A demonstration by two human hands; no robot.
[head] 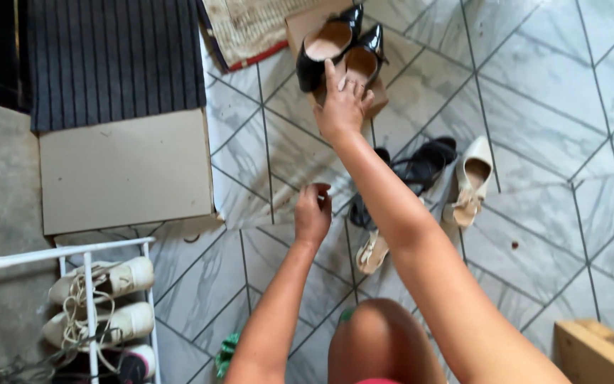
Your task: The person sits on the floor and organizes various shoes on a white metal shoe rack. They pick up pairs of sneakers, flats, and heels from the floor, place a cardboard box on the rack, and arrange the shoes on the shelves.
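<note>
Head view: the right hand (341, 107) stretches far forward, fingers touching the nearer of two black heeled shoes (335, 46) on a cardboard piece (300, 25), toes pointing away. The left hand (312, 213) hangs loosely curled, holding nothing, well short of them. Whether the right hand actually grips is unclear; its palm is hidden.
</note>
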